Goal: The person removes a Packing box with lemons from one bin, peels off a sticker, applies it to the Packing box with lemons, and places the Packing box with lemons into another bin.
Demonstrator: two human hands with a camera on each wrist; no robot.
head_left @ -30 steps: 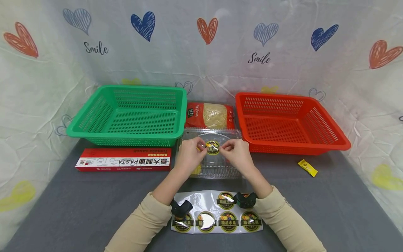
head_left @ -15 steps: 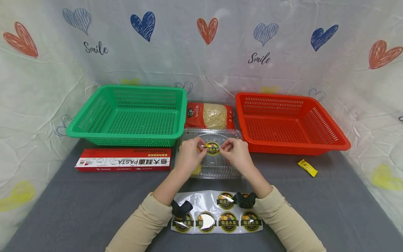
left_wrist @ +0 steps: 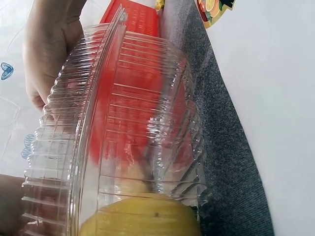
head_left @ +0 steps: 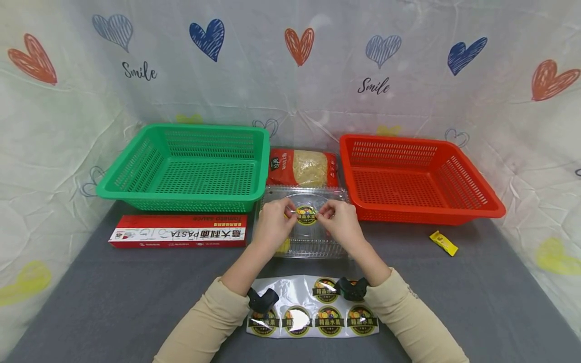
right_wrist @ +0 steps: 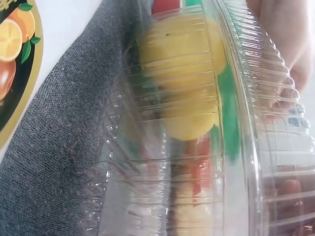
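A clear plastic clamshell box point(head_left: 310, 247) sits at the middle of the table with its lid down. Yellow fruit point(left_wrist: 142, 219) shows through its ribbed wall, also in the right wrist view. Over the lid is a round black-and-gold fruit sticker point(head_left: 306, 215). My left hand point(head_left: 273, 222) pinches the sticker's left edge between thumb and forefinger. At the opposite edge my right hand point(head_left: 339, 222) pinches it the same way. In both wrist views the box wall stands in front of the fingertips.
A sheet of similar stickers point(head_left: 295, 282) lies in front, partly under the wrists. Green basket point(head_left: 181, 195) stands left, red basket point(head_left: 426, 212) right, a red food bag point(head_left: 281, 174) between them. There is also a pasta box point(head_left: 177, 232) and a small yellow packet point(head_left: 444, 243).
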